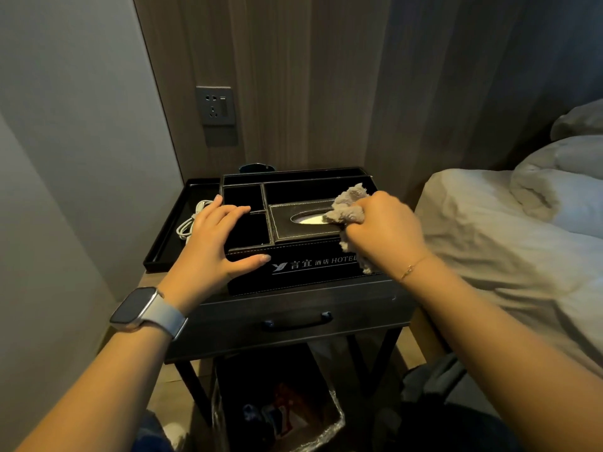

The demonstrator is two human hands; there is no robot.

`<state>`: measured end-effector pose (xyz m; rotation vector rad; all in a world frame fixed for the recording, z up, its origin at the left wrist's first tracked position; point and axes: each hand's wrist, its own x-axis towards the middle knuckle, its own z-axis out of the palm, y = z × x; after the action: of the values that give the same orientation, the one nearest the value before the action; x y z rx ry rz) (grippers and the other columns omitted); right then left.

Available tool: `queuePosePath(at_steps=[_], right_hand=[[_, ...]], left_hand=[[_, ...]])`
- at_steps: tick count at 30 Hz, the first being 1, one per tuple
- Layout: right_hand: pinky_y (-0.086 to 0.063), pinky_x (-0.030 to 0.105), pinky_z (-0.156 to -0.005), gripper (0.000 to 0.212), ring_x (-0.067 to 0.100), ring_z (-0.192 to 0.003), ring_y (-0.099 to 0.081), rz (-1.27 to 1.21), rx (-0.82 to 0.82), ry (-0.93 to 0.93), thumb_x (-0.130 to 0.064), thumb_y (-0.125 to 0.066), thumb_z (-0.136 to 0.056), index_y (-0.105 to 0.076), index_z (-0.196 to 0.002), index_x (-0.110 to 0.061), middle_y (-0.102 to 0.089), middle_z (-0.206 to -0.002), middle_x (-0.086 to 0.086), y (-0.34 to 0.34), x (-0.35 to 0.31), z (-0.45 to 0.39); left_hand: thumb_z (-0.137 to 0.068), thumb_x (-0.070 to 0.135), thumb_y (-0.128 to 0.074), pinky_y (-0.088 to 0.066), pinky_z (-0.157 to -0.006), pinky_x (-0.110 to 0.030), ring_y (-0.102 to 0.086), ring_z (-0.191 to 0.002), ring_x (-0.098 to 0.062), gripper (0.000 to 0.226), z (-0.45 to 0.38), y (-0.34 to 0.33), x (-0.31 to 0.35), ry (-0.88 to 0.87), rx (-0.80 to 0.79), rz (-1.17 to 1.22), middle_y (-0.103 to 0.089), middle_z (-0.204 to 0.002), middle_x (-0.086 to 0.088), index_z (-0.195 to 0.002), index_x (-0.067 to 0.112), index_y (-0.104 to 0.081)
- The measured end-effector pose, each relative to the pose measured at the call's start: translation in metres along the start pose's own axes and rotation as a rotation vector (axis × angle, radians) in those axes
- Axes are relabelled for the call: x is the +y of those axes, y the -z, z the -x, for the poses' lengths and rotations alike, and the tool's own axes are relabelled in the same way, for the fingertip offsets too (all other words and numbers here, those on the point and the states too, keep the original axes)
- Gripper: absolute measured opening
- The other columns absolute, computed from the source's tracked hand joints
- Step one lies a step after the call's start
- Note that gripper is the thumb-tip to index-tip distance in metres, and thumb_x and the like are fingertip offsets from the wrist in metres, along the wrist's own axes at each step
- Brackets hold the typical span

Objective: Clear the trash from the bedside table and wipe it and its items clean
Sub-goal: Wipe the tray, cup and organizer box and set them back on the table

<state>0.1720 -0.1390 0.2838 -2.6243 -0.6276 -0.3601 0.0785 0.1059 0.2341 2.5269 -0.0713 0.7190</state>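
Right hand: the right hand [381,228] is clenched around a crumpled grey cloth [347,207]; part of the cloth sticks out above the fist and part hangs down below it over the front of the box
Cloth: it presses on the right end of the tissue cover [303,228], just beside the oval opening where a pale tissue shows
Left hand: the left hand [212,241] lies with straight fingers on the left front corner of the black organiser box [310,265]; the fingers reach over the left compartments and the thumb lies along the front wall; it grasps nothing
Organiser box: it stands on the bedside table [293,316]; it has several open compartments and white hotel lettering on the front
Tray: a black tray [163,249] lies on the table to the left of the box, touching it; a white cable [191,223] lies coiled inside
Table: dark, with a drawer and a handle in front
Below: a lined trash bin [280,412] stands under the table with some wrappers inside
Around: a wall socket [215,106] behind; a white bed [509,230] at the right; a watch [143,309] on the left wrist
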Motion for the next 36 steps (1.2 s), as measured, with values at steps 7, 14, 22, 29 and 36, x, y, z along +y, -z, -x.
queuePosePath(at_steps=[7,14,22,29,36], right_hand=[[-0.048,0.035,-0.062,0.011,0.019,-0.073,-0.059,-0.214,-0.125,0.206,-0.022,-0.060,-0.073,-0.064,-0.064,-0.016,-0.062,-0.073,-0.002,-0.013,-0.055,0.015],[-0.032,0.025,-0.049,0.015,0.018,-0.060,-0.051,0.114,-0.094,0.011,-0.024,-0.059,-0.080,-0.061,-0.067,-0.017,-0.057,-0.065,0.003,0.055,0.010,-0.062],[-0.034,0.024,-0.050,0.014,0.021,-0.070,-0.056,0.740,-0.431,0.350,-0.022,-0.060,-0.077,-0.054,-0.066,-0.025,-0.064,-0.083,0.004,0.028,0.008,-0.107],[-0.040,0.028,-0.055,0.011,0.018,-0.058,-0.051,0.479,-0.674,0.150,-0.017,-0.060,-0.080,-0.066,-0.075,-0.009,-0.061,-0.065,0.005,0.053,-0.001,-0.084],[-0.045,0.033,-0.060,0.013,0.019,-0.063,-0.053,0.297,-0.554,0.135,-0.013,-0.056,-0.083,-0.064,-0.073,-0.012,-0.065,-0.073,0.011,0.077,0.027,-0.056]], left_hand=[[-0.065,0.068,-0.055,-0.012,-0.115,-0.034,-0.005,-0.145,-0.011,0.091,0.000,-0.001,0.001,0.011,-0.016,-0.008,-0.038,-0.145,0.005,-0.142,0.023,-0.039],[-0.067,0.068,-0.056,-0.008,-0.111,-0.024,0.002,-0.142,0.001,0.091,0.001,-0.003,-0.001,0.005,-0.002,0.046,-0.034,-0.145,0.012,-0.144,0.026,-0.034],[-0.067,0.077,-0.055,-0.001,-0.108,-0.011,0.001,-0.140,0.003,0.093,0.001,-0.009,-0.007,-0.044,0.054,0.014,-0.036,-0.143,0.010,-0.143,0.025,-0.036],[-0.065,0.067,-0.054,-0.008,-0.111,-0.023,-0.013,-0.145,-0.017,0.091,0.001,-0.006,0.001,-0.022,0.064,-0.043,-0.043,-0.140,0.001,-0.141,0.018,-0.041],[-0.066,0.072,-0.057,-0.012,-0.112,-0.029,-0.010,-0.145,-0.015,0.092,-0.001,-0.004,-0.004,-0.001,0.029,-0.023,-0.042,-0.141,0.005,-0.141,0.023,-0.040]])
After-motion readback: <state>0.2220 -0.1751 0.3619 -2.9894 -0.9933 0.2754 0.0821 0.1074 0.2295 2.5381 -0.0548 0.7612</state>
